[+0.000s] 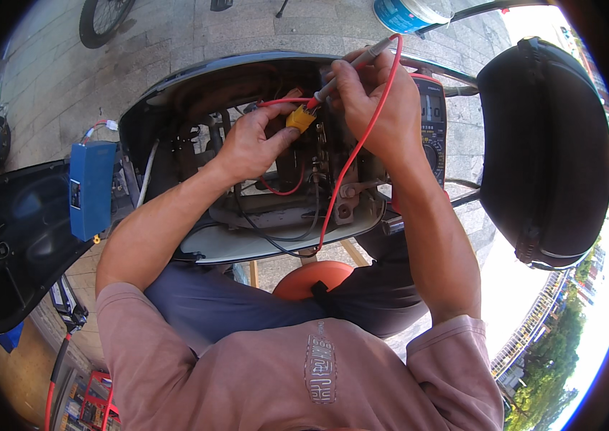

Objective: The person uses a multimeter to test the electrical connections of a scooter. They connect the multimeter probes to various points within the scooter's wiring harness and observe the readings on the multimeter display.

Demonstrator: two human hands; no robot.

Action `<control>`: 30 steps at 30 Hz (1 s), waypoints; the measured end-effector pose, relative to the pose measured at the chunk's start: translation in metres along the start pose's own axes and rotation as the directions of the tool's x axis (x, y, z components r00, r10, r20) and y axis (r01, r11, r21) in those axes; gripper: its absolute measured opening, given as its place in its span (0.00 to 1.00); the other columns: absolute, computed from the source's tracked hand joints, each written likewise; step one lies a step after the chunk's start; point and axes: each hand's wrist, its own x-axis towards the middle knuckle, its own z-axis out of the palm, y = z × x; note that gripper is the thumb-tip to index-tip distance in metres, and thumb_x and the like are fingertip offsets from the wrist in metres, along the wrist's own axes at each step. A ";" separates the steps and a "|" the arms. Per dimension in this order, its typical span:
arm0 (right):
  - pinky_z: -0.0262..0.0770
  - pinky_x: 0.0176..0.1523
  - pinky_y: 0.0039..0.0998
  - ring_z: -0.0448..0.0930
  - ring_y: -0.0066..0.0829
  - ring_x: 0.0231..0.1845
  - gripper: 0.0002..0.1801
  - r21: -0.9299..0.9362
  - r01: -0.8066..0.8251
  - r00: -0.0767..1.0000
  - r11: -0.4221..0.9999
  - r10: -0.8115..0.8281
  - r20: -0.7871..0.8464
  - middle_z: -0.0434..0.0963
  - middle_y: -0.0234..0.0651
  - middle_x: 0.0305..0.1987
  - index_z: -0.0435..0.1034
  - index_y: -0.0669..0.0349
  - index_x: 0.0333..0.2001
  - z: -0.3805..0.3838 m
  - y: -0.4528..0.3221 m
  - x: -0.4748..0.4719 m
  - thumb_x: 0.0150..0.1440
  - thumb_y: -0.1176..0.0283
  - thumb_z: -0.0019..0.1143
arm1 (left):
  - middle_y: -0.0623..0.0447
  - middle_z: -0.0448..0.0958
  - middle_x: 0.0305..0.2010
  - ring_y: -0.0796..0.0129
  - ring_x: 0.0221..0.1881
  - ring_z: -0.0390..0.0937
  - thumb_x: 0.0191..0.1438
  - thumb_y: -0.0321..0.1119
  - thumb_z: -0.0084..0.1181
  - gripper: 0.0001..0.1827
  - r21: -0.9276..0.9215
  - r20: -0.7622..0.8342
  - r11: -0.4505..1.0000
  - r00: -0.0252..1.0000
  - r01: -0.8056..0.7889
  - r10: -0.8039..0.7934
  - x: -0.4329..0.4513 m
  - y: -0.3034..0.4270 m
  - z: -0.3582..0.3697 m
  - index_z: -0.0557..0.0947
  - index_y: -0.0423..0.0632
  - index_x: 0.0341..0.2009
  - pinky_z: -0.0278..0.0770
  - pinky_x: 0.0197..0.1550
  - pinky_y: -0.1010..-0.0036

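Observation:
My left hand point(250, 141) pinches a yellow plastic connector point(297, 122) between thumb and fingers, with bare metal pins or wire ends on its right side. My right hand point(382, 105) holds a test probe point(373, 53) with a grey and red handle like a pen. Its red tip end points down at the connector's pin side; exact contact is too small to tell. From the probe's top a red lead point(355, 151) loops down past my right wrist. Behind that wrist a digital multimeter point(431, 110) is partly hidden. Both hands are over the open body of a scooter point(213, 63).
A blue battery pack point(90, 188) stands at the left beside the raised black seat point(24, 242). On the right is a black top case point(544, 156). Black cable point(277, 237) and metal frame parts fill the cavity. A bucket point(404, 16) stands beyond; an orange disc-shaped seat point(312, 280) shows below.

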 end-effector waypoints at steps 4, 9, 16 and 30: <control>0.77 0.32 0.23 0.82 0.20 0.27 0.10 -0.057 -0.008 1.000 0.998 0.007 -0.002 0.82 0.34 0.25 0.72 0.65 0.36 0.003 -0.001 0.001 0.61 0.68 0.60 | 0.41 0.75 0.61 0.57 0.59 0.76 0.56 0.35 0.61 0.22 -0.018 -0.001 1.000 1.000 0.026 -0.026 -0.001 0.001 0.001 0.78 0.43 0.55 0.71 0.59 0.68; 0.77 0.33 0.36 0.82 0.43 0.27 0.14 -0.043 -0.014 0.999 0.999 0.012 -0.047 0.80 0.45 0.25 0.72 0.65 0.31 0.007 -0.001 0.002 0.53 0.65 0.67 | 0.45 0.75 0.62 0.62 0.58 0.75 0.57 0.32 0.60 0.23 -0.141 0.011 0.987 0.997 0.082 -0.081 -0.002 0.006 0.004 0.76 0.41 0.57 0.73 0.56 0.71; 0.76 0.34 0.42 0.81 0.51 0.29 0.15 -0.076 0.000 0.999 0.997 -0.003 -0.033 0.78 0.49 0.24 0.69 0.66 0.32 0.008 -0.002 0.000 0.54 0.65 0.65 | 0.52 0.80 0.47 0.76 0.34 0.78 0.59 0.34 0.62 0.24 -0.185 0.036 0.961 0.979 0.203 -0.200 -0.002 0.004 0.002 0.75 0.40 0.58 0.79 0.38 0.76; 0.78 0.37 0.40 0.83 0.49 0.33 0.12 -0.138 0.050 0.997 0.989 -0.057 -0.043 0.80 0.51 0.30 0.71 0.67 0.36 0.005 -0.003 0.000 0.56 0.68 0.59 | 0.53 0.78 0.50 0.74 0.42 0.78 0.60 0.32 0.59 0.22 -0.152 0.053 0.980 0.991 0.131 -0.124 -0.003 0.012 -0.001 0.74 0.43 0.59 0.82 0.42 0.76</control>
